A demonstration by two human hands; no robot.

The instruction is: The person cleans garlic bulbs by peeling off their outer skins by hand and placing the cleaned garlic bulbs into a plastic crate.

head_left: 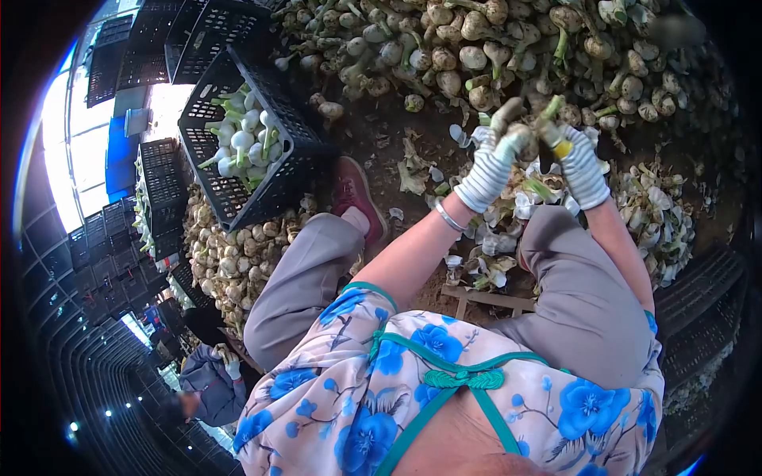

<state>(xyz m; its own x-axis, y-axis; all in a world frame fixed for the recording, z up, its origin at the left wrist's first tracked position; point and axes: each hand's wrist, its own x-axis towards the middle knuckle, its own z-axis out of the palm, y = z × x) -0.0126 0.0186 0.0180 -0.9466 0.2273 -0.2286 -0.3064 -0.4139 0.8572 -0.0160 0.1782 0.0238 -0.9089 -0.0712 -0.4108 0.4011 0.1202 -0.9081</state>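
Observation:
Both my hands wear white knit gloves, dirty at the fingers, and meet over a heap of peeled skins. My left hand (496, 157) is closed around a garlic bulb (522, 138), its thumb and fingers partly covering it. My right hand (575, 157) is closed beside it, fingers pinched around a green garlic stem (553, 106); a yellow band (562, 149) is on one finger. Whether stem and bulb are one piece I cannot tell. Papery garlic skins (496, 240) lie beneath my hands.
A big pile of unpeeled garlic (476, 55) lies ahead. At left, a tilted black crate (298, 155) holds cleaned white bulbs (248, 135), with more garlic (238, 262) beside it. More black crates (163, 178) and another person (213, 385) are farther left. Skins (655, 218) heap at right.

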